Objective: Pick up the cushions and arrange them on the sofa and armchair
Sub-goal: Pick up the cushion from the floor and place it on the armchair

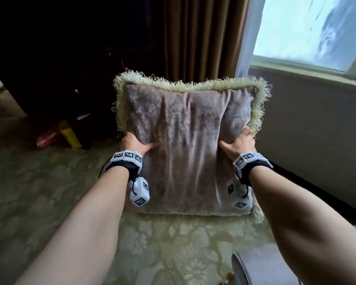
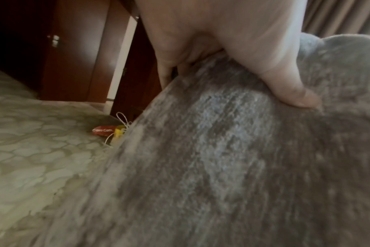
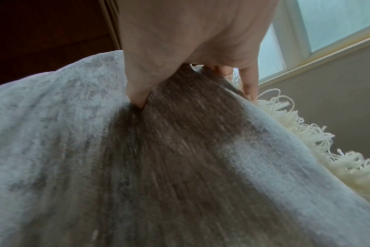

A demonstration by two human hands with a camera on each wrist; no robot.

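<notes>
A grey-mauve velvet cushion point(image 1: 185, 145) with a pale yellow fringe is held upright in front of me, above a pale patterned carpet. My left hand point(image 1: 135, 144) grips its left edge, thumb pressed into the front face and fingers hidden behind. My right hand point(image 1: 239, 144) grips the right edge the same way, fingers wrapped past the fringe. In the left wrist view the thumb point(image 2: 289, 88) dents the cushion point(image 2: 222, 158). The right wrist view shows the thumb point(image 3: 137, 93) dug into the fabric point(image 3: 169, 158) and fingers by the fringe point(image 3: 306, 133).
Brown curtains point(image 1: 203, 38) and a window point(image 1: 308, 29) with a grey wall beneath stand behind the cushion. Dark wooden furniture point(image 1: 49, 58) fills the left back. A red packet point(image 1: 47, 137) and a yellow object point(image 1: 70, 134) lie on the carpet point(image 1: 39, 192). A grey upholstered edge point(image 1: 261, 264) shows bottom right.
</notes>
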